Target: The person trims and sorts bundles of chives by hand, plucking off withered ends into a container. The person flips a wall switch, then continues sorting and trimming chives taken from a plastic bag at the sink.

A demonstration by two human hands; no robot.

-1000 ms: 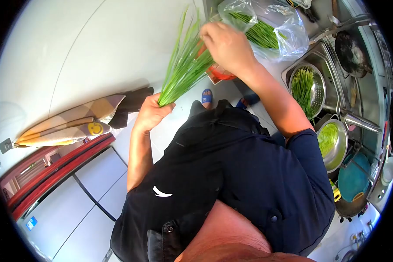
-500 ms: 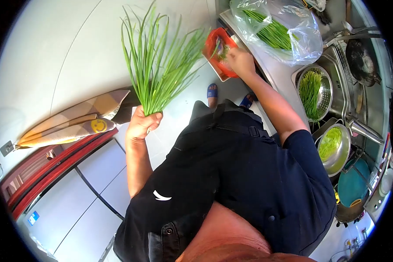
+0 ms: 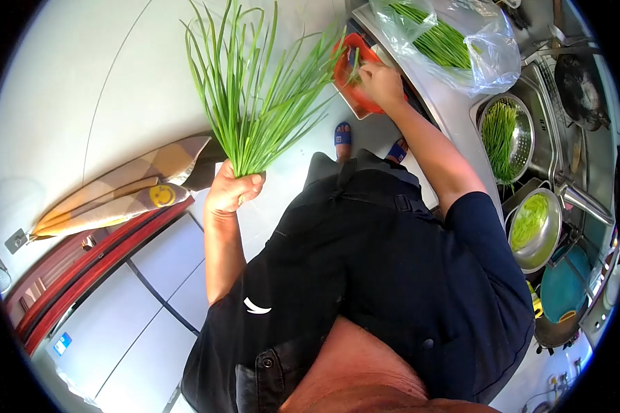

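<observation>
My left hand [image 3: 235, 189] is closed round the base of a bunch of long green chives [image 3: 255, 117], whose leaves fan upward. Their tips on the right reach close to a red-lined bin [image 3: 343, 67]. Over this bin is my right hand [image 3: 381, 84], fingers bent and pinched together. A bit of green shows by its fingertips; whether the fingers grip it or it lies in the bin, I cannot tell.
On the counter [image 3: 448, 113] to the right lies a clear plastic bag [image 3: 492, 65] with more chives. Chives also lie in a steel colander [image 3: 523, 113] by the sink. Below it stands a steel bowl [image 3: 548, 248] of pale green pieces. Folded patterned cloth [image 3: 127, 168] lies left.
The whole view has shifted slightly. My left hand still holds the chives, which are a little more spread. My right hand remains over the bin and is less blurred.
</observation>
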